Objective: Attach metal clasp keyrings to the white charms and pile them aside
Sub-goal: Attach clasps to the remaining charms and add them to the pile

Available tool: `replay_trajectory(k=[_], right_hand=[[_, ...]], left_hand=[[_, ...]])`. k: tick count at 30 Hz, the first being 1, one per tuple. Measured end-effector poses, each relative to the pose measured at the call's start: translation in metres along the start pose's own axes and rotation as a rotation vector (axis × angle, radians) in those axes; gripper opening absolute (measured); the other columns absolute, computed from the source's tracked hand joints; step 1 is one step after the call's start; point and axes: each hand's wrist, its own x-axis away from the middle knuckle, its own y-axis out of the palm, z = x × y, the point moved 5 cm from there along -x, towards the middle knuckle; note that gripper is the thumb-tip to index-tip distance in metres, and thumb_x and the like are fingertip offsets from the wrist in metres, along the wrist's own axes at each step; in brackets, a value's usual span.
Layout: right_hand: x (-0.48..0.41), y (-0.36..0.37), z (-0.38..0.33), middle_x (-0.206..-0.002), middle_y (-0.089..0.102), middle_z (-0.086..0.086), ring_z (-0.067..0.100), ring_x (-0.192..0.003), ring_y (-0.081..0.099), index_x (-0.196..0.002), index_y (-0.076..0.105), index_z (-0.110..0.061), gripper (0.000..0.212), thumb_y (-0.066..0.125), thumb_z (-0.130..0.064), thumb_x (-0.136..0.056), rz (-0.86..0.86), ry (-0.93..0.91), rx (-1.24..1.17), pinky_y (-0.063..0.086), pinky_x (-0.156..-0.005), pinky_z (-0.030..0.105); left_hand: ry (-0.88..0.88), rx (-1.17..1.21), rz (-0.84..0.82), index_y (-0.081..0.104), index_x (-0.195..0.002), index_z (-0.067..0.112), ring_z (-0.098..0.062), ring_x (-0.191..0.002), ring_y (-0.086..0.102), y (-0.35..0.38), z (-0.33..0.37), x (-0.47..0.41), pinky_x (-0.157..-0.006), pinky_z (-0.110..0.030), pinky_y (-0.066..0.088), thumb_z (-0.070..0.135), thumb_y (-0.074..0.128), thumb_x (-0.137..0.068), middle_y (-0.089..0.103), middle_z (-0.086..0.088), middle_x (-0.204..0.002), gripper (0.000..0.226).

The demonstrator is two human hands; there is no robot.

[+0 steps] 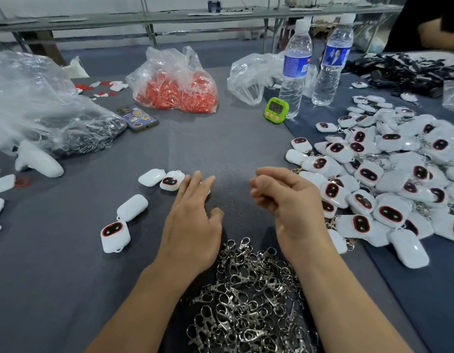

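My left hand (pixel 192 215) lies flat with straight fingers, its tips over a white charm that is mostly hidden beneath them. My right hand (pixel 284 197) hovers above the cloth with loosely curled fingers, and I see nothing in it. A heap of metal clasp keyrings (pixel 248 296) lies between my forearms at the near edge. Loose white charms sit to the left: one face up (pixel 115 236), one face down (pixel 132 207), and a pair (pixel 161 180) beside my left fingertips. A big pile of white charms with clasps (pixel 389 179) fills the right side.
A bag of red parts (pixel 177 90), a phone (pixel 138 117), a green timer (pixel 276 110), two water bottles (pixel 296 64) and clear plastic bags (pixel 37 103) stand further back on the grey cloth (pixel 220 143). A person's arm (pixel 434 29) shows at far right.
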Motion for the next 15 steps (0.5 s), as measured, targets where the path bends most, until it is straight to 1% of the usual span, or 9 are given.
replay_trajectory(k=[3, 4, 6, 7, 8, 10, 11, 13, 15], right_hand=[[0.001, 0.002, 0.003, -0.075, 0.074, 0.013, 0.015, -0.062, 0.065, -0.078, 0.076, -0.014, 0.024, 0.071, 0.009, -0.085, -0.032, -0.009, 0.122, 0.054, -0.059, 0.023], [0.0, 0.004, 0.004, -0.076, 0.075, 0.013, 0.015, -0.062, 0.065, -0.078, 0.076, -0.014, 0.025, 0.07, 0.009, -0.085, -0.039, -0.007, 0.153, 0.053, -0.059, 0.022], [-0.001, 0.007, 0.008, -0.077, 0.076, 0.012, 0.016, -0.064, 0.065, -0.077, 0.076, -0.012, 0.026, 0.067, 0.011, -0.085, -0.045, -0.006, 0.219, 0.053, -0.059, 0.022], [-0.002, 0.008, 0.01, -0.078, 0.076, 0.011, 0.016, -0.065, 0.067, -0.077, 0.075, -0.012, 0.028, 0.066, 0.013, -0.084, -0.048, -0.006, 0.247, 0.054, -0.06, 0.022], [-0.001, 0.009, 0.012, -0.078, 0.076, 0.008, 0.017, -0.068, 0.068, -0.077, 0.075, -0.013, 0.03, 0.065, 0.015, -0.083, -0.054, -0.005, 0.271, 0.056, -0.063, 0.023], [-0.001, 0.012, 0.017, -0.081, 0.078, 0.001, 0.016, -0.076, 0.073, -0.079, 0.076, -0.018, 0.036, 0.063, 0.015, -0.082, -0.075, -0.021, 0.373, 0.059, -0.072, 0.024], [0.0, 0.013, 0.019, -0.083, 0.079, -0.002, 0.012, -0.081, 0.074, -0.083, 0.077, -0.022, 0.038, 0.063, 0.013, -0.082, -0.091, -0.043, 0.462, 0.059, -0.076, 0.023], [0.004, 0.019, 0.023, -0.092, 0.078, -0.01, 0.001, -0.086, 0.071, -0.098, 0.078, -0.026, 0.035, 0.065, 0.003, -0.084, -0.148, -0.11, 0.704, 0.054, -0.083, 0.015], [0.007, 0.026, 0.024, -0.1, 0.073, -0.017, -0.003, -0.089, 0.063, -0.115, 0.074, -0.03, 0.039, 0.066, -0.007, -0.084, -0.196, -0.182, 0.925, 0.042, -0.08, 0.0]], left_hand=[[0.04, -0.137, -0.074, 0.029, -0.158, 0.03, -0.006, -0.155, 0.006, 0.007, -0.002, 0.0, -0.121, -0.022, 0.003, 0.027, 0.053, -0.1, 0.017, 0.008, -0.168, 0.063], [0.061, -0.138, -0.056, 0.032, -0.157, 0.029, -0.006, -0.154, 0.012, 0.007, -0.001, 0.001, -0.12, -0.017, 0.003, 0.023, 0.053, -0.1, 0.023, 0.008, -0.167, 0.061], [0.066, -0.081, 0.018, 0.05, -0.148, 0.028, -0.004, -0.145, 0.032, 0.002, 0.0, 0.001, -0.108, 0.001, 0.005, 0.008, 0.053, -0.095, 0.045, 0.008, -0.156, 0.056], [0.052, -0.05, 0.054, 0.059, -0.14, 0.03, -0.004, -0.137, 0.043, 0.0, 0.001, 0.001, -0.1, 0.006, 0.011, 0.003, 0.053, -0.093, 0.056, 0.008, -0.146, 0.055], [0.038, -0.025, 0.08, 0.065, -0.133, 0.032, -0.006, -0.128, 0.052, -0.003, 0.002, 0.001, -0.095, 0.006, 0.018, 0.002, 0.055, -0.092, 0.064, 0.007, -0.136, 0.052], [0.014, 0.019, 0.108, 0.072, -0.121, 0.039, -0.007, -0.109, 0.064, -0.006, 0.004, 0.003, -0.091, -0.004, 0.036, 0.01, 0.064, -0.093, 0.073, 0.01, -0.118, 0.041], [0.014, 0.05, 0.11, 0.073, -0.115, 0.044, -0.002, -0.101, 0.067, -0.008, 0.006, 0.004, -0.088, -0.009, 0.044, 0.017, 0.069, -0.093, 0.075, 0.013, -0.109, 0.035], [0.038, 0.126, 0.11, 0.068, -0.108, 0.056, 0.012, -0.089, 0.065, -0.012, 0.011, 0.006, -0.079, -0.006, 0.047, 0.027, 0.074, -0.088, 0.072, 0.029, -0.1, 0.036], [0.045, 0.192, 0.112, 0.066, -0.103, 0.059, 0.019, -0.085, 0.063, -0.015, 0.013, 0.007, -0.077, -0.004, 0.047, 0.022, 0.071, -0.084, 0.069, 0.037, -0.095, 0.041]])
